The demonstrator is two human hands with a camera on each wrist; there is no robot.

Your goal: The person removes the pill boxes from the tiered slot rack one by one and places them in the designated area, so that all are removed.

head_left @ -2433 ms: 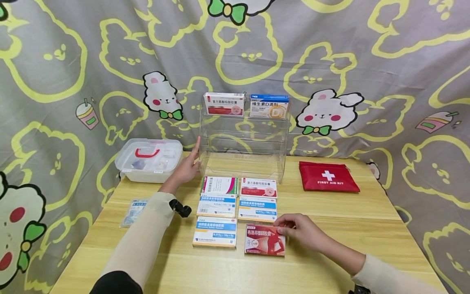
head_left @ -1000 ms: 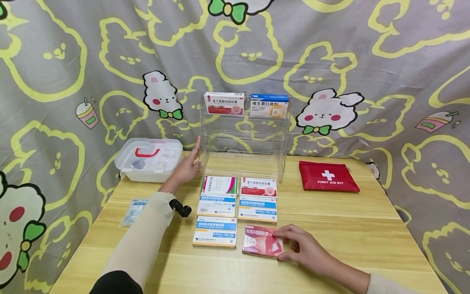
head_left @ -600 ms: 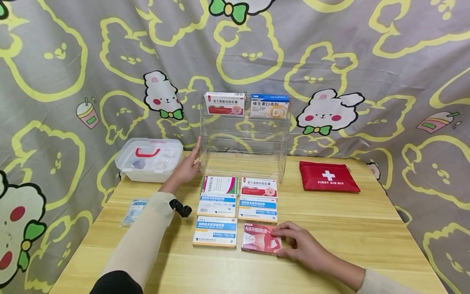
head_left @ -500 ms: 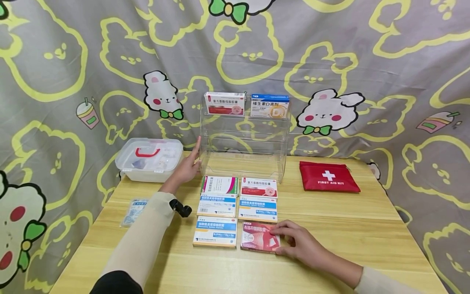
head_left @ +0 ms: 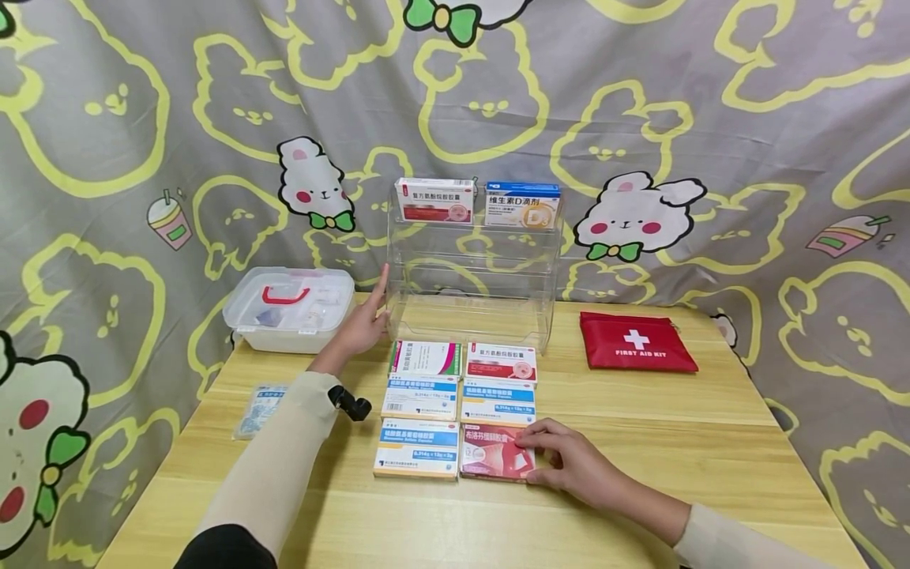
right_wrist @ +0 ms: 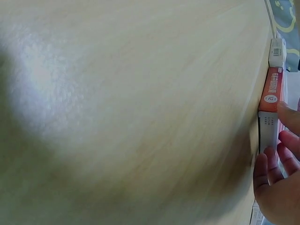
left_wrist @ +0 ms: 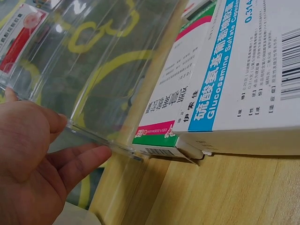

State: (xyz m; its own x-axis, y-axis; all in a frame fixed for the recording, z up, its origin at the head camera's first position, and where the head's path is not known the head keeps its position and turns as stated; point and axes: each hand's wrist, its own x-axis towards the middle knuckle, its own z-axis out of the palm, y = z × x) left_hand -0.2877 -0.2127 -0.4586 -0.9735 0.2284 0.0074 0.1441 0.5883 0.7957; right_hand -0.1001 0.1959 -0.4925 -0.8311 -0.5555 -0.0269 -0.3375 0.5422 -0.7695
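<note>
My right hand (head_left: 579,466) grips the right edge of a red medicine box (head_left: 490,457) between thumb and fingers. The box lies on the table beside a blue-and-white glucosamine box (head_left: 415,449). In the right wrist view the thumb and fingers are at one end of it. My left hand (head_left: 361,325) touches the left side of a clear tiered display rack (head_left: 472,269), index finger extended. The left wrist view has its fingers against the rack's edge. On the rack's top tier stand a red-and-white medicine box (head_left: 437,202) and a vitamin D drops box (head_left: 521,207).
More boxes lie before the rack: a green-and-magenta one (head_left: 424,358), a red-and-white one (head_left: 501,363) and two blue-and-white ones (head_left: 419,397). A lidded plastic case (head_left: 287,336) stands left, near a small blue-and-white packet (head_left: 259,411). A red first aid pouch (head_left: 636,356) lies right.
The right hand has slid the red medicine box left and slightly away, bringing it close beside the glucosamine box and below the boxes behind it. The left hand has stayed at the rack.
</note>
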